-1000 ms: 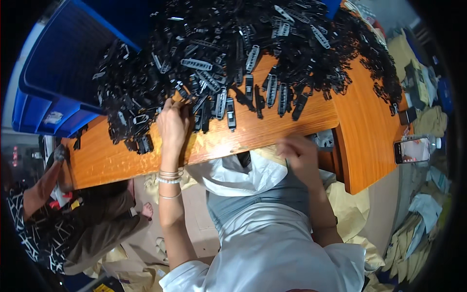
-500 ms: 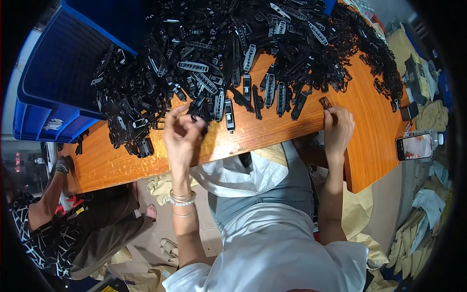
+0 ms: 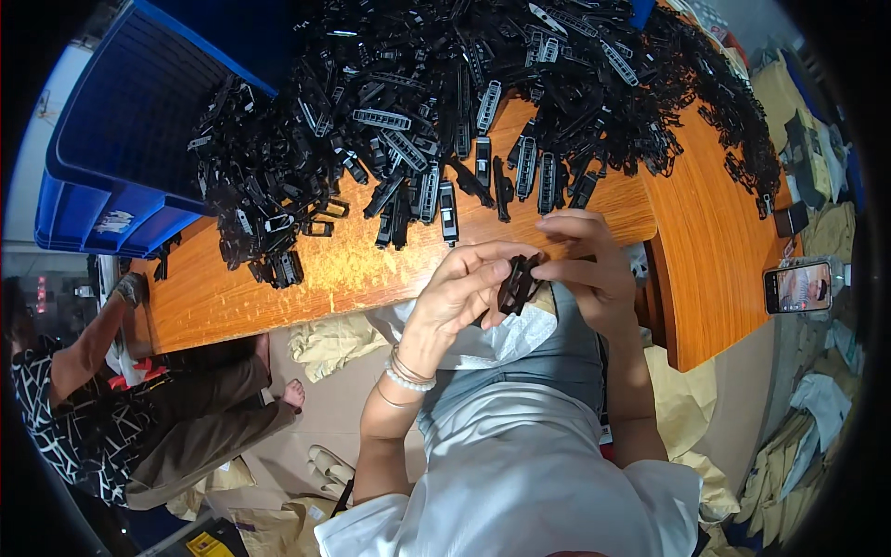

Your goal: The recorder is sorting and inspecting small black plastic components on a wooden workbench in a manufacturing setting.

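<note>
Covering part of the lap, a white cloth (image 3: 522, 345) shows below the bench's near edge. In line with that edge, the left hand (image 3: 464, 292) pinches a small black part (image 3: 514, 288) between thumb and fingers. The right hand (image 3: 599, 277) is on the other side, a fingertip meeting the part, its other fingers spread; whether it grips too, I cannot tell. A phone (image 3: 798, 288) is just off the bench's right end. Past the hands, black and grey pieces (image 3: 449, 213) lie loosely on the bench (image 3: 343, 271), before a big dark heap (image 3: 408, 70) spreading toward the far edge. A blue crate (image 3: 125, 218) stands toward the far left corner.
</note>
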